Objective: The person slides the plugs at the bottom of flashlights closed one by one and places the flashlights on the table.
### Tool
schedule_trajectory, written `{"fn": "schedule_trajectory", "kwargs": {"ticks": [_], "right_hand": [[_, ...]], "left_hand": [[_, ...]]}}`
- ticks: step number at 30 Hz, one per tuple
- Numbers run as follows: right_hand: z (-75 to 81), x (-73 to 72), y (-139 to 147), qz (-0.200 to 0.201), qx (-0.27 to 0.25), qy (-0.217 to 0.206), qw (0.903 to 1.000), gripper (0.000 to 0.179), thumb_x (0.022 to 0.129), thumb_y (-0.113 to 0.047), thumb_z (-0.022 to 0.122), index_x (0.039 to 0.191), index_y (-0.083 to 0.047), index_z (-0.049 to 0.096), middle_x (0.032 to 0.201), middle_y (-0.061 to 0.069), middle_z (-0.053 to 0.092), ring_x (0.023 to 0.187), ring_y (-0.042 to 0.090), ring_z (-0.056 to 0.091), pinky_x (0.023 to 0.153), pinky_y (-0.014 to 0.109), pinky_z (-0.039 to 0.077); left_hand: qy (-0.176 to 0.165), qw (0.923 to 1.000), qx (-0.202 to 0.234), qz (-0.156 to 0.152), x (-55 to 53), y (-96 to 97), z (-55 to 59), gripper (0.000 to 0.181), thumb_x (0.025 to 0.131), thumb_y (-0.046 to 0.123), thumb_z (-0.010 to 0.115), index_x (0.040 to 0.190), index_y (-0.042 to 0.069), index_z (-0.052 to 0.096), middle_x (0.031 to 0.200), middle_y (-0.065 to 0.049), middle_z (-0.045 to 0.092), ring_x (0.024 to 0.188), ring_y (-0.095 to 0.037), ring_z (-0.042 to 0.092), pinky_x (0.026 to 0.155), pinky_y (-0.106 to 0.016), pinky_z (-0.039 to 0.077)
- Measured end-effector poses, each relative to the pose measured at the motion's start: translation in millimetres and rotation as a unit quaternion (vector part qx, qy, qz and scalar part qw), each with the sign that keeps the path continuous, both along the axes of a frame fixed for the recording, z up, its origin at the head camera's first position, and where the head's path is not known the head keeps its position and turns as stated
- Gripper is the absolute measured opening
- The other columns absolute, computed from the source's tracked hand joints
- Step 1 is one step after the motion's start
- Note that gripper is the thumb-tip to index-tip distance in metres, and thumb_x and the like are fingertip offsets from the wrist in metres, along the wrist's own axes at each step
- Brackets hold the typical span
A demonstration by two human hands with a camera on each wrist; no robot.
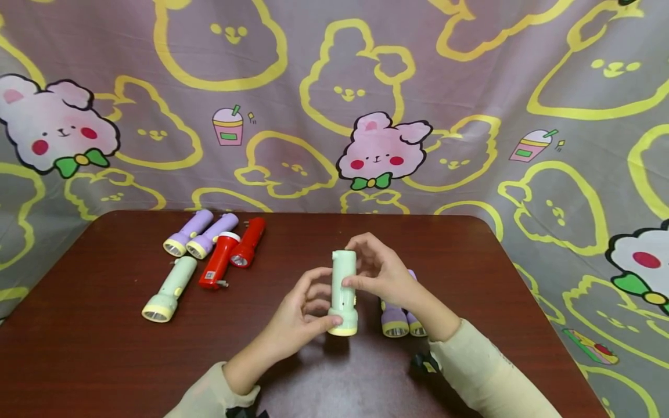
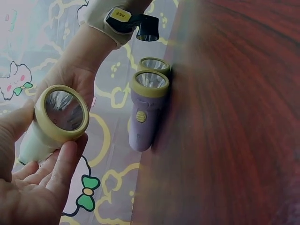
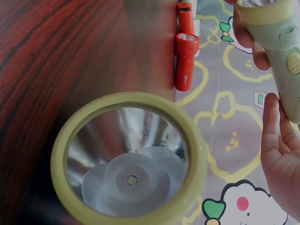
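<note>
A pale green flashlight (image 1: 343, 290) with a yellow-rimmed head stands nearly upright above the table, lens end down. My left hand (image 1: 300, 316) grips it near the head, thumb on the front and fingers behind. Higher up, my right hand (image 1: 387, 273) holds its body, with the thumb across the front. In the left wrist view, the lens (image 2: 64, 110) faces the camera. The right wrist view shows the yellow switch (image 3: 294, 63) on its side. Two purple flashlights (image 1: 394, 325) lie beside my right forearm, partly hidden by it.
On the left of the brown table (image 1: 94, 348) lie another green flashlight (image 1: 169, 290), two red flashlights (image 1: 222, 258) and two more purple flashlights (image 1: 190, 232). A patterned cloth (image 1: 292, 191) hangs behind the table. Close to the right wrist camera, a yellow-rimmed flashlight lens (image 3: 129, 173) fills the lower view.
</note>
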State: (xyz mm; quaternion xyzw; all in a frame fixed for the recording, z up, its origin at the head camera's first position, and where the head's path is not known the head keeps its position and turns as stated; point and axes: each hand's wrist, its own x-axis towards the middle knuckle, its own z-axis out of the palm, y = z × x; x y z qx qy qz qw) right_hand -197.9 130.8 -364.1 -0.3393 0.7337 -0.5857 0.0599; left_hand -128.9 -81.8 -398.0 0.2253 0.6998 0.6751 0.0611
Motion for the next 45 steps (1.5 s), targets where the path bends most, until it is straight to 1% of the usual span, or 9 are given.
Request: {"fn": "schedule_trajectory", "kwargs": {"ticks": [9, 13, 16, 20, 24, 29, 36, 39, 45], "right_hand": [[2.5, 1.3, -1, -0.024, 0.033, 0.008, 0.9991, 0.048, 0.083, -0.006, 0.079, 0.123, -0.008, 0.052, 0.104, 0.013, 0.066, 0.085, 0.015, 0.064, 0.071, 0.031, 0.059], [4.0, 1.9, 0, -0.028, 0.057, 0.010, 0.9980, 0.052, 0.084, -0.007, 0.079, 0.127, -0.011, 0.052, 0.114, 0.011, 0.066, 0.097, 0.018, 0.067, 0.079, 0.032, 0.059], [5.6, 2.7, 4, -0.029, 0.088, 0.036, 0.9951, 0.052, 0.086, -0.011, 0.077, 0.132, -0.014, 0.052, 0.122, 0.006, 0.065, 0.107, 0.019, 0.066, 0.089, 0.036, 0.057], [7.4, 3.6, 15, -0.035, 0.136, 0.083, 0.9866, 0.053, 0.090, -0.017, 0.074, 0.139, -0.016, 0.051, 0.126, 0.001, 0.066, 0.115, 0.022, 0.065, 0.097, 0.046, 0.052], [7.6, 4.3, 30, -0.037, 0.172, 0.102, 0.9791, 0.057, 0.092, -0.021, 0.071, 0.145, -0.018, 0.048, 0.135, 0.001, 0.062, 0.125, 0.025, 0.060, 0.103, 0.049, 0.048], [5.4, 5.3, 49, -0.039, 0.204, 0.124, 0.9705, 0.059, 0.093, -0.023, 0.071, 0.146, -0.020, 0.047, 0.144, 0.000, 0.056, 0.132, 0.022, 0.054, 0.105, 0.052, 0.046], [-1.6, 8.9, 69, -0.052, 0.243, 0.148, 0.9573, 0.060, 0.091, -0.023, 0.074, 0.145, -0.015, 0.049, 0.145, 0.002, 0.055, 0.132, 0.023, 0.053, 0.106, 0.043, 0.046], [-5.1, 11.3, 74, -0.058, 0.256, 0.153, 0.9526, 0.061, 0.090, -0.023, 0.075, 0.144, -0.014, 0.050, 0.146, 0.004, 0.054, 0.137, 0.026, 0.049, 0.110, 0.040, 0.043], [-12.4, 15.5, 82, -0.067, 0.276, 0.160, 0.9455, 0.064, 0.087, -0.024, 0.077, 0.144, -0.012, 0.050, 0.150, 0.009, 0.050, 0.142, 0.038, 0.041, 0.115, 0.043, 0.038]], "left_hand": [[-0.011, 0.9999, -0.003, 0.002, -0.6, 1.3, 2.8, 0.075, 0.084, 0.003, 0.077, 0.145, 0.011, 0.034, 0.118, -0.022, 0.066, 0.092, -0.010, 0.070, 0.070, -0.031, 0.060], [-0.013, 0.9999, -0.007, 0.007, -0.9, 1.7, 3.8, 0.076, 0.083, 0.003, 0.077, 0.145, 0.011, 0.035, 0.118, -0.022, 0.067, 0.091, -0.010, 0.070, 0.071, -0.031, 0.060], [-0.014, 0.9997, -0.013, 0.012, -1.3, 1.5, 3.7, 0.076, 0.083, 0.004, 0.078, 0.145, 0.011, 0.035, 0.117, -0.021, 0.067, 0.091, -0.010, 0.070, 0.071, -0.031, 0.060], [-0.019, 0.9993, -0.023, 0.023, -1.4, -0.3, 2.2, 0.076, 0.082, 0.004, 0.078, 0.145, 0.012, 0.035, 0.117, -0.021, 0.067, 0.091, -0.012, 0.070, 0.071, -0.030, 0.060], [-0.023, 0.9987, -0.031, 0.034, -1.6, -2.0, -0.4, 0.076, 0.082, 0.004, 0.079, 0.144, 0.011, 0.036, 0.115, -0.022, 0.067, 0.090, -0.014, 0.070, 0.072, -0.029, 0.060], [-0.017, 0.9986, -0.035, 0.036, -2.8, -3.5, -4.6, 0.074, 0.082, 0.005, 0.079, 0.143, 0.009, 0.037, 0.114, -0.024, 0.067, 0.090, -0.018, 0.071, 0.072, -0.029, 0.059], [-0.019, 0.9983, -0.041, 0.038, -3.9, -4.6, -7.8, 0.073, 0.082, 0.004, 0.079, 0.142, 0.006, 0.037, 0.114, -0.026, 0.067, 0.090, -0.021, 0.071, 0.071, -0.027, 0.059], [-0.016, 0.9980, -0.047, 0.039, -3.7, -3.6, -8.6, 0.073, 0.081, 0.004, 0.079, 0.141, 0.005, 0.038, 0.112, -0.025, 0.068, 0.088, -0.022, 0.071, 0.075, -0.027, 0.058], [-0.023, 0.9974, -0.059, 0.036, -5.0, -0.1, -12.4, 0.071, 0.082, 0.004, 0.079, 0.141, 0.003, 0.038, 0.110, -0.023, 0.069, 0.085, -0.021, 0.071, 0.082, -0.025, 0.055]]}}
